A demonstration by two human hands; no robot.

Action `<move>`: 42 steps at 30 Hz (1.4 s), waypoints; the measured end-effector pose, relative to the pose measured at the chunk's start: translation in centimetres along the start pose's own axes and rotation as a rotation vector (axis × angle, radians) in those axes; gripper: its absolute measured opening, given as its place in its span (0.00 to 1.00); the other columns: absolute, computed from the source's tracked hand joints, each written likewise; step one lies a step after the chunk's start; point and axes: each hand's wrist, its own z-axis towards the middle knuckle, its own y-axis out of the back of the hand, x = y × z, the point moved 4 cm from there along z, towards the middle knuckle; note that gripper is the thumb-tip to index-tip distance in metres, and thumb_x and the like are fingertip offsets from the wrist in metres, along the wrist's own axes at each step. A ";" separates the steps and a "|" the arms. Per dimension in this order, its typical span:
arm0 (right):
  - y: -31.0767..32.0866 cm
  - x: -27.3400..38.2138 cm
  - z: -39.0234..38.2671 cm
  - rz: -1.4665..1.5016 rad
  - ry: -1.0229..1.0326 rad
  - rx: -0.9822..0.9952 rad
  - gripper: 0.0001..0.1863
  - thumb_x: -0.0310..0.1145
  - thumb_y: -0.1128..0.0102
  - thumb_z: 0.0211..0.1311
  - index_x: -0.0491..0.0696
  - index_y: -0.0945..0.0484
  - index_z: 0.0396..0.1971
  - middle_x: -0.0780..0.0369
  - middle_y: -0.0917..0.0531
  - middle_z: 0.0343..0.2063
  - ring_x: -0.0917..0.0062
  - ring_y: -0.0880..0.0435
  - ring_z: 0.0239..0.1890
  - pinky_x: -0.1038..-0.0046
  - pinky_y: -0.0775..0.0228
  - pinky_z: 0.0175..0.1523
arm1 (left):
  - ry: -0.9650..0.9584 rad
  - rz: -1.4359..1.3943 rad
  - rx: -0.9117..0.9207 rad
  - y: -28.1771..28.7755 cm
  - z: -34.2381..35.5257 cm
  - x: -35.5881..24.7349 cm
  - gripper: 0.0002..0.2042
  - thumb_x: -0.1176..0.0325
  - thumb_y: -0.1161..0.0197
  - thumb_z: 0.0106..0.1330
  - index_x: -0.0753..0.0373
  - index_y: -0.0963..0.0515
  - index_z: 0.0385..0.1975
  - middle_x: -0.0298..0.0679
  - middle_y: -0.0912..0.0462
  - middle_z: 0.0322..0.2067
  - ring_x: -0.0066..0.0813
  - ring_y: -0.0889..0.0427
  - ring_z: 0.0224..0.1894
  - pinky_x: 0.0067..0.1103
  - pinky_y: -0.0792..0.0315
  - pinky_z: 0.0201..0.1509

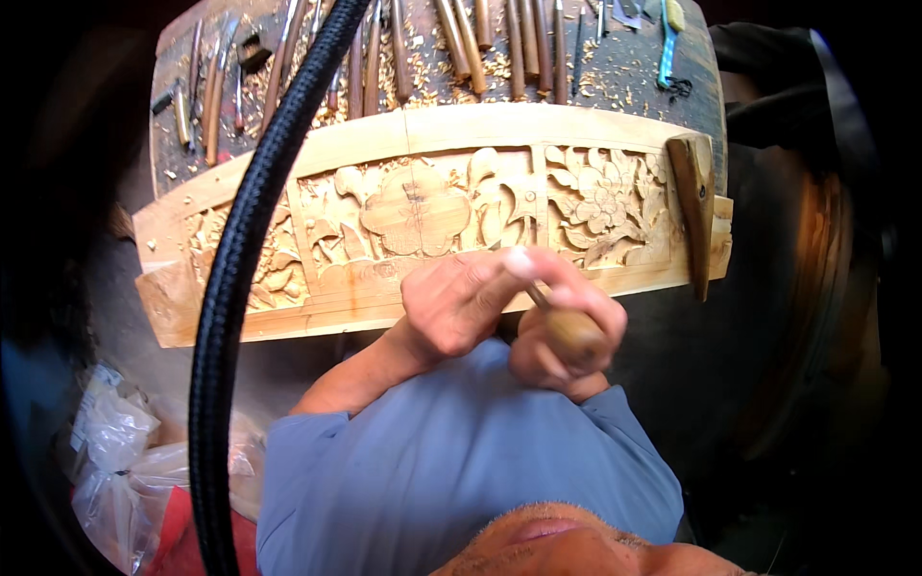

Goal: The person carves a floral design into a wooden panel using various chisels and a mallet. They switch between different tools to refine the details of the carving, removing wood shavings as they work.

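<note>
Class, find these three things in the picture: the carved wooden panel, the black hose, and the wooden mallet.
carved wooden panel (413, 211): head view, on the large flower in its middle section.
black hose (235, 259): head view, on its mid-length where it crosses the panel.
wooden mallet (693, 206): head view, on its long body at the panel's right end.

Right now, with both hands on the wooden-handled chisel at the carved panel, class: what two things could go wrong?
1. The left hand pinches the wooden-handled chisel close to its blade; a slip might cut those fingers or gouge the pale carved floral wooden panel.
2. The wooden mallet lies across the panel's right end, overhanging its edge; a jolt from the right hand might knock it off.
</note>
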 end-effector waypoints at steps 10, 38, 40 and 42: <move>-2.0 -1.0 1.8 0.396 -0.042 -0.262 0.32 0.62 0.40 0.78 0.44 0.32 0.52 0.61 0.18 0.26 0.81 0.27 0.12 0.77 0.39 0.17 | 0.138 -0.229 0.118 -3.1 -2.5 2.5 0.28 0.72 0.29 0.62 0.68 0.18 0.65 0.36 0.16 0.31 0.23 0.20 0.24 0.23 0.26 0.25; -2.7 -5.4 4.3 0.461 -0.329 -0.201 0.33 0.68 0.59 0.83 0.53 0.35 0.28 0.67 0.21 0.13 0.88 0.31 0.07 0.83 0.52 0.14 | 0.375 -0.345 0.145 -4.3 -1.6 5.0 0.26 0.77 0.32 0.62 0.76 0.20 0.62 0.45 0.12 0.36 0.32 0.11 0.31 0.25 0.17 0.32; -2.7 -5.5 4.2 0.469 -0.327 -0.219 0.32 0.68 0.58 0.83 0.53 0.35 0.29 0.67 0.21 0.13 0.88 0.31 0.07 0.83 0.52 0.14 | 0.388 -0.361 0.117 -4.4 -1.6 5.1 0.29 0.83 0.37 0.56 0.76 0.21 0.63 0.46 0.12 0.36 0.36 0.10 0.31 0.28 0.19 0.29; -2.7 -5.6 4.2 0.493 -0.324 -0.228 0.32 0.68 0.57 0.83 0.53 0.36 0.29 0.68 0.22 0.13 0.88 0.31 0.07 0.83 0.52 0.14 | 0.389 -0.359 0.118 -4.5 -1.6 5.1 0.29 0.83 0.37 0.56 0.76 0.21 0.63 0.47 0.12 0.36 0.36 0.10 0.31 0.28 0.19 0.29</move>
